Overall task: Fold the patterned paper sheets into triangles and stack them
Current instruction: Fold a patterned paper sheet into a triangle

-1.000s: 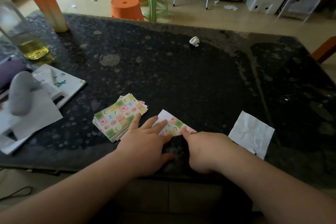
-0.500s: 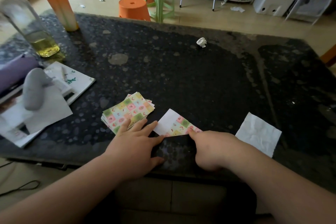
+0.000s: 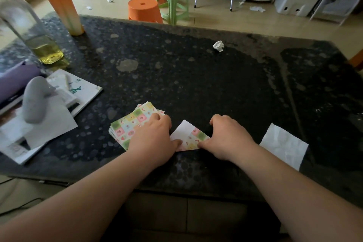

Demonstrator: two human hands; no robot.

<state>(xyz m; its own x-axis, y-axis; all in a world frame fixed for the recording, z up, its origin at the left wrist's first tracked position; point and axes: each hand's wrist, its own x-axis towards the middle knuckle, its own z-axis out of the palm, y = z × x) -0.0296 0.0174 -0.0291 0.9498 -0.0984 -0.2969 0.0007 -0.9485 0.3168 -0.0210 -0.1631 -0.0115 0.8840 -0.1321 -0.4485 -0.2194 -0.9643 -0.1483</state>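
A folded patterned sheet, white on its upper left and patterned on the right, lies on the dark stone table near the front edge. My left hand rests with fingers curled over the stack's right side and its thumb on the sheet's lower left corner. My right hand pinches the sheet's right corner with thumb and curled fingers. The stack of patterned sheets lies left of the folded sheet, partly under my left hand.
A crumpled white paper lies to the right, a small paper ball farther back. At the left are booklets, a grey object, a bottle and an orange cup. Stools stand beyond the table.
Both hands have curled their fingers and closed in on the folded sheet from either side. The left hand shifted onto the stack's right side, and the sheet's lower edge now shows.
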